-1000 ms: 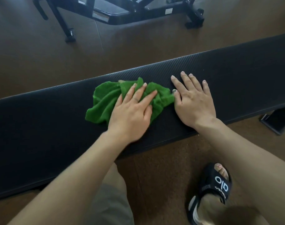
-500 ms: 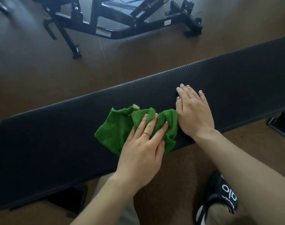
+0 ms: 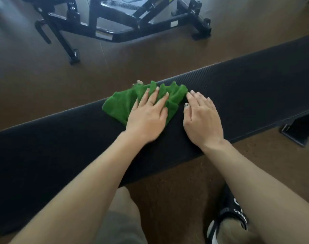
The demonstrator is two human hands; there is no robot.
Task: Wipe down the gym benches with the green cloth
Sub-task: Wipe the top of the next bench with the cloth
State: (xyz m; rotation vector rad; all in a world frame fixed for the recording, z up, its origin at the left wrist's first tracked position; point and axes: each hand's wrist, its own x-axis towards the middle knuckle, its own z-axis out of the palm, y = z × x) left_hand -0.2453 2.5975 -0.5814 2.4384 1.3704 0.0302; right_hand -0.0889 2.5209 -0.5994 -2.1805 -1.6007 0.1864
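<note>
A long black padded gym bench runs across the view from lower left to upper right. On its far edge lies a crumpled green cloth. My left hand presses flat on the cloth, fingers spread, covering its right half. My right hand lies flat on the bare pad just right of the cloth, fingers together, its fingertips touching the cloth's edge. It holds nothing.
Another black bench frame with metal legs stands on the brown floor beyond the bench. The bench's foot sticks out at the right. My knee and a black sandal are below the bench's near edge.
My left hand has slid the cloth from the pad's near side to its far edge. My right hand stayed flat beside the cloth. The view has tilted up, showing more of the far frame.
</note>
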